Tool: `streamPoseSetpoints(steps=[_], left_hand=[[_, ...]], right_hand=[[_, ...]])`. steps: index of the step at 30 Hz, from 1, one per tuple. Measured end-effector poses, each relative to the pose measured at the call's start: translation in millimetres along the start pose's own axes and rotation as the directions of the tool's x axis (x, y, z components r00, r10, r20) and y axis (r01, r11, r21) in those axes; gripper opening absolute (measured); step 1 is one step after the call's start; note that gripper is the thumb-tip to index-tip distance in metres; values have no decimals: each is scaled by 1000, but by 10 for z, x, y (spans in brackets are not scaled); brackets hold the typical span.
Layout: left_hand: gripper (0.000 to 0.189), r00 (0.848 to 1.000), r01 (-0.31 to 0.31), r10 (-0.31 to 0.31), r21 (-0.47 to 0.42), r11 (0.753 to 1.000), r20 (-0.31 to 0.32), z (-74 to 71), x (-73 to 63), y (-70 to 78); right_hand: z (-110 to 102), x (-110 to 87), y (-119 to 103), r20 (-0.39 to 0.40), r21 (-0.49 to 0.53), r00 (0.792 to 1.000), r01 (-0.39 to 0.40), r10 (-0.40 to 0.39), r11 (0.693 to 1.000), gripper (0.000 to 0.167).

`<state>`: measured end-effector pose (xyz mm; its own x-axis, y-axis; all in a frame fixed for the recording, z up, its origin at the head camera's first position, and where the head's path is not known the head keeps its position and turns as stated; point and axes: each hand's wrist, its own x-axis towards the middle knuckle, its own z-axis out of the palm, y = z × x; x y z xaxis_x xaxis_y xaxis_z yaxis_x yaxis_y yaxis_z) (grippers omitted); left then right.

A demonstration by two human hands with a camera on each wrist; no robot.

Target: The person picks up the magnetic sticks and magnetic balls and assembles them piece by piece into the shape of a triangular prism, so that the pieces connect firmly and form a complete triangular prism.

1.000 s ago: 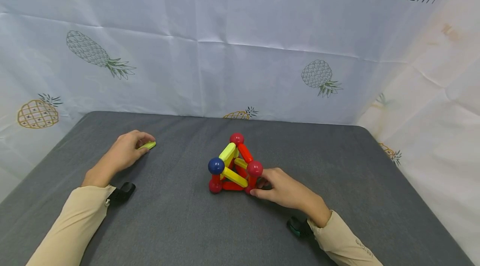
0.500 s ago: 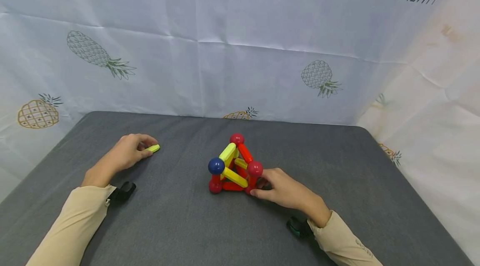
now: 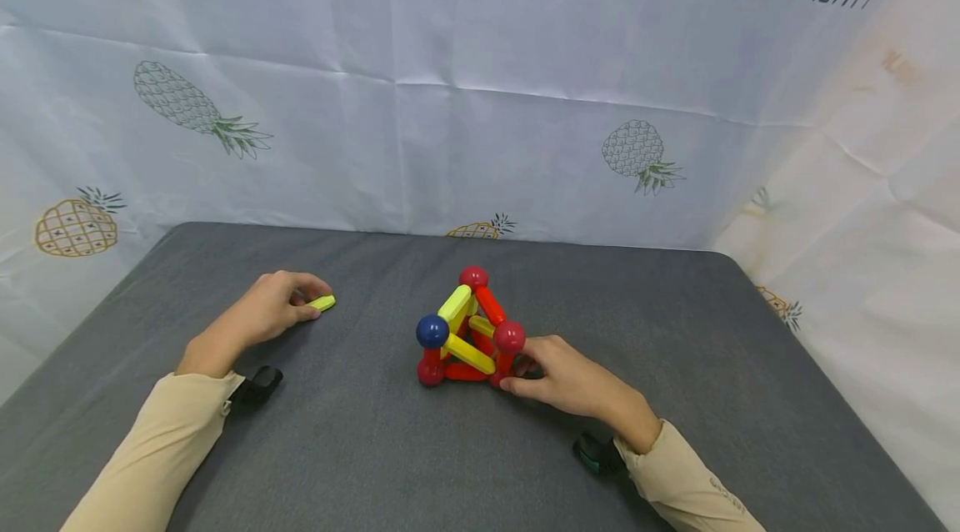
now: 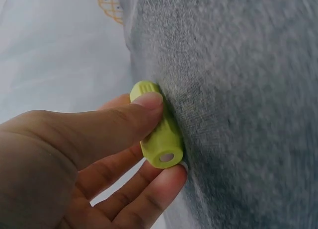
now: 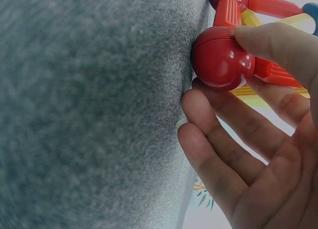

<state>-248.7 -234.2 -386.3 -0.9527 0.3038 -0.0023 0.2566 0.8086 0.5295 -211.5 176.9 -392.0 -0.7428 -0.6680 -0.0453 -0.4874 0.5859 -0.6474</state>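
Note:
My left hand (image 3: 273, 311) pinches a yellow-green magnetic rod (image 4: 166, 139) between thumb and fingers, low over the cloth. A round metal spot shows on the rod's near end in the left wrist view. At mid-table stands a frame built of balls and rods, with a blue ball (image 3: 432, 332) at its upper left and red balls at the other visible corners. My right hand (image 3: 562, 378) holds the frame's lower right red ball (image 5: 218, 60), thumb on one side and fingers on the other. Part of the frame's far side is hidden.
A grey cloth (image 3: 360, 449) covers the table. Behind it hangs a pale curtain (image 3: 360, 148) with pineapple prints, which also runs down the right side. A dark wrist strap (image 3: 258, 384) sits at the left cuff.
My left hand has moved right and slightly nearer with the rod, towards the frame. My right hand and the frame have stayed in place.

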Motion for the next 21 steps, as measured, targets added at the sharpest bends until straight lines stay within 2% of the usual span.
streamPoseSetpoints(steps=[13,21], left_hand=[[29,998,-34,35,-13,999,54,109,27,281],[26,996,-70,70,12,997,61,173,38,350]], right_hand=[[-3,5,-1,4,11,1000,1,-1,1000,28],[3,3,-1,10,10,1000,-9,9,1000,29]])
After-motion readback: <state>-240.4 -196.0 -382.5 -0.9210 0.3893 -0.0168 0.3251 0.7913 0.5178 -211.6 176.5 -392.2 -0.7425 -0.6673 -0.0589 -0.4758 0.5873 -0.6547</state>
